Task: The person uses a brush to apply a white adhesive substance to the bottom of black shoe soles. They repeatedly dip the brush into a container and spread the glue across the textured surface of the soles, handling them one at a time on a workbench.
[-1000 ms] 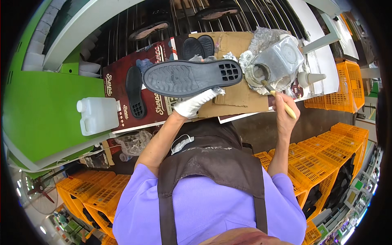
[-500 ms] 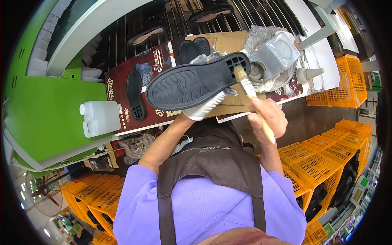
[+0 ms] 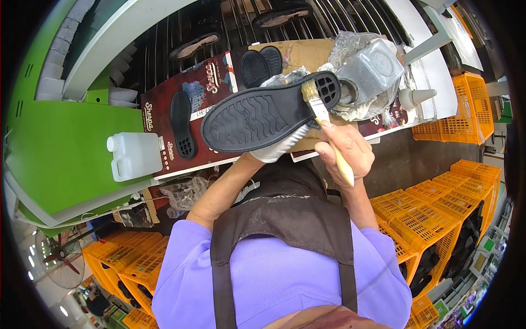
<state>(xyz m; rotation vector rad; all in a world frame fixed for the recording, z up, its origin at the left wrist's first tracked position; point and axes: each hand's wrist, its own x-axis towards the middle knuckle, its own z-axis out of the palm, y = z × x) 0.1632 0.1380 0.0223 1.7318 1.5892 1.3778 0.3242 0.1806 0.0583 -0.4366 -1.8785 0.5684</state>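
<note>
A black shoe sole [image 3: 249,119], wavy ridges facing me, is held up by my left hand [image 3: 279,147] in a white glove. That hand's fingers are mostly behind the sole. My bare right hand [image 3: 350,149] grips a paintbrush [image 3: 342,164] with a pale wooden handle. Its bristles touch the sole beside the square holes at the narrow end. A clear plastic container [image 3: 371,70] lies tipped, its round mouth just right of the sole's narrow end. Another sole [image 3: 182,123] lies on the dark red cardboard [image 3: 159,104] to the left, and two black soles [image 3: 255,68] lie behind.
A white jug [image 3: 137,156] stands at the left on the green surface [image 3: 66,148]. A white nozzle bottle [image 3: 415,98] lies at the right. Beyond the cardboard runs a roller conveyor [image 3: 235,27] bearing shoe parts. Orange crates [image 3: 422,214] are stacked at the lower right, with more at lower left.
The brush has moved left along the sole, from the holed end onto the area beside the holes. The sole has shifted slightly right.
</note>
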